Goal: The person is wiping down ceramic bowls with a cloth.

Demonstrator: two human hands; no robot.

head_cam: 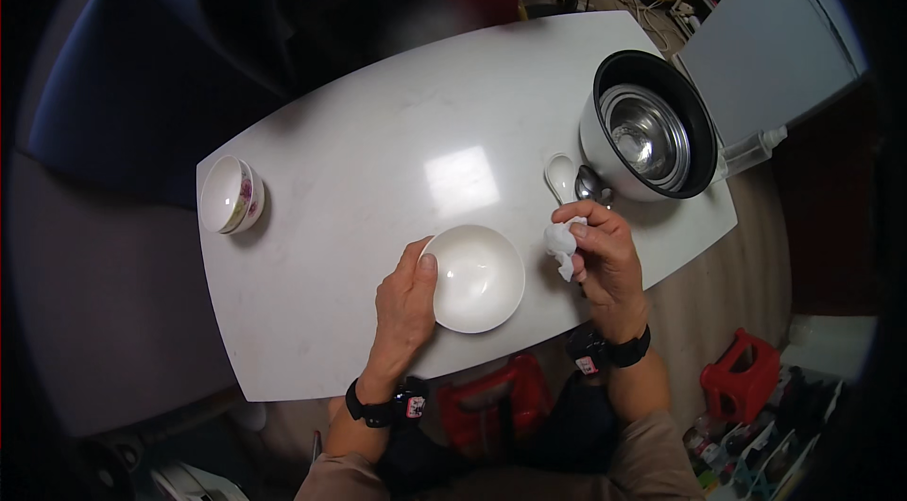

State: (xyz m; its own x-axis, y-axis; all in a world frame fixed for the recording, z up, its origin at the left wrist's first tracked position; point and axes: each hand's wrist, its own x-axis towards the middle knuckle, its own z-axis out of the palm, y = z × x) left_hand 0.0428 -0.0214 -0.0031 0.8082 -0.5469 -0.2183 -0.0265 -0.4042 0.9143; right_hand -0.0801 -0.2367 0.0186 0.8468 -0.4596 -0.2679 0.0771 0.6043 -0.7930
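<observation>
My left hand (407, 295) grips the left rim of a white bowl (482, 281), thumb over the edge and fingers around its outside. The bowl's inside faces up and holds nothing that I can see. To the right of it, my right hand (606, 253) pinches a crumpled white tissue (560, 243) between thumb and fingers, apart from the bowl. Just beyond that hand lie a white soup spoon (562, 173) and a metal spoon (587, 182), their handles partly hidden by my fingers.
At the right end of the white table (340, 217) stands a dark-rimmed pot (595, 125) with nested metal bowls (641, 139) inside. A clear plastic bottle (751, 155) is beside it. Flower-patterned bowls (228, 196) are stacked at the left end. A red stool (740, 377) stands on the floor.
</observation>
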